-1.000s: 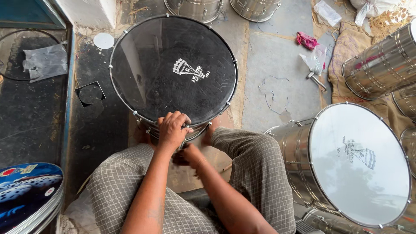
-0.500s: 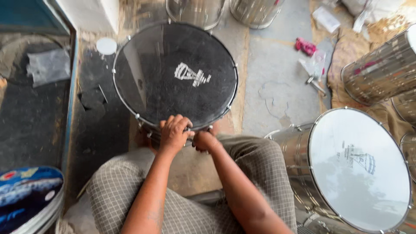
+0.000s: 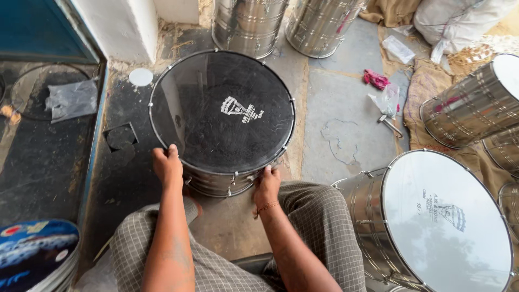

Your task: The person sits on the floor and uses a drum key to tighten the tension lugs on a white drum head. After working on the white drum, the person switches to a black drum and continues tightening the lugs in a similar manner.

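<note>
On the floor between the knees: black-headed drum (image 3: 221,116), upright; left hand (image 3: 167,165) and right hand (image 3: 266,186) clasp its near rim. Risk: steel shell slipping sideways into white-headed drum (image 3: 438,216) nearby

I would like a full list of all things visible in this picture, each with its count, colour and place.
black-headed drum: 1, black skin, steel shell, centre floor
white-headed drum: 1, white skin, steel shell, lower right
steel drum shells: 2 at top centre; more at the right edge, partly cut off
white disc: 1, white, left of the black-headed drum
plastic bag: 1, clear, left floor
pink cloth: 1, pink, right of centre
metal tool: 1, silver, below the pink cloth
white sack: 1, top right
printed blue discs: a stack, lower left
left hand: on the drum's near-left rim
right hand: on the drum's near-right rim
</note>
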